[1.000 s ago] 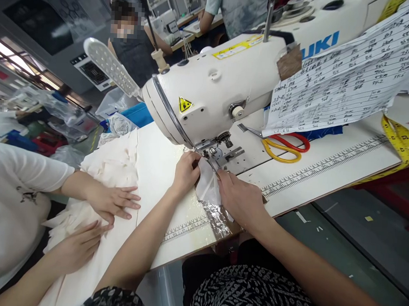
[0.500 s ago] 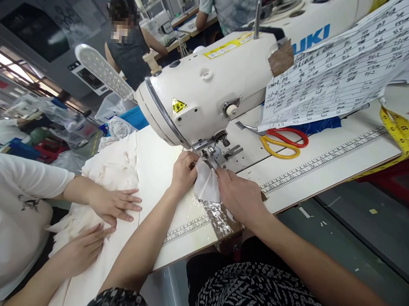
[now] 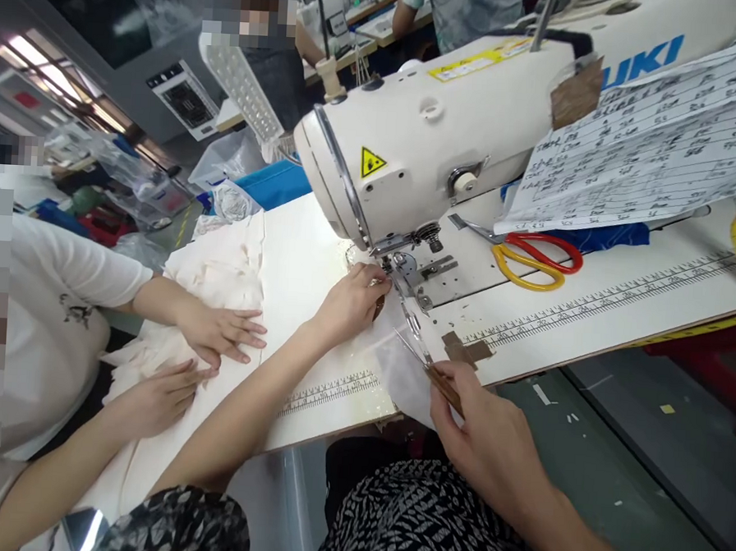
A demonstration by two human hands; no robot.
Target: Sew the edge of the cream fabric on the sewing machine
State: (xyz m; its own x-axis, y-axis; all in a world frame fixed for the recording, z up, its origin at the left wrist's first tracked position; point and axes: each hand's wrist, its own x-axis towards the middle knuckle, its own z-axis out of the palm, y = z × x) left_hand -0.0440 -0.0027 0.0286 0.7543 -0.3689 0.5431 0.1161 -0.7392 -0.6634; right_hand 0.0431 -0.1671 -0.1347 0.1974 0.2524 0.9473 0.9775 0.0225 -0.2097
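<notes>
Thin white fabric piece (image 3: 394,355) lies under your fingers at the needle.
Your left hand (image 3: 351,303) presses it flat, fingertips together just short of the presser foot (image 3: 399,269); your right hand (image 3: 489,438), at the table edge, is clamped on tweezers (image 3: 422,356) whose tips point over the cloth. Beyond your fingers stands the sewing machine (image 3: 449,140), scissors (image 3: 529,259) right of it. Left, another person's hands (image 3: 217,333) rest on cream fabric (image 3: 220,268).
</notes>
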